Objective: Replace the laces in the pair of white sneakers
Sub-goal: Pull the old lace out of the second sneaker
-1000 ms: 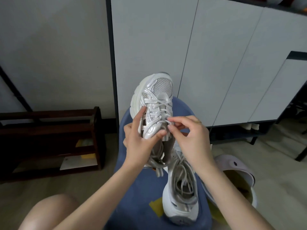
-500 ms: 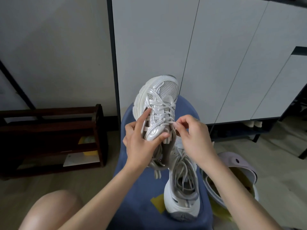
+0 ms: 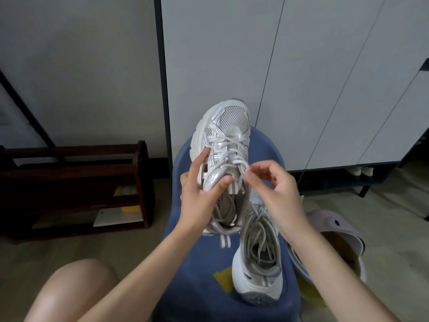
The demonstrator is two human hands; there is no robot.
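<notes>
A white and silver sneaker (image 3: 226, 133) is held up, toe pointing away, over a blue stool (image 3: 267, 149). My left hand (image 3: 204, 194) grips its left side, thumb pressed on the silver upper near the tongue. My right hand (image 3: 274, 189) pinches a loop of white lace (image 3: 241, 164) at the upper eyelets between thumb and forefinger. The second white sneaker (image 3: 257, 263) lies on the stool below, heel toward me, with loose grey laces piled inside it.
A dark wooden rack (image 3: 76, 182) stands on the floor at the left. White cabinet doors (image 3: 301, 77) fill the back. A pale clog (image 3: 336, 242) lies right of the stool. My bare knee (image 3: 76, 289) is at the lower left.
My right hand's fingers have drawn a lace loop out of the upper eyelets, toward the right. My left hand keeps its grip on the raised sneaker.
</notes>
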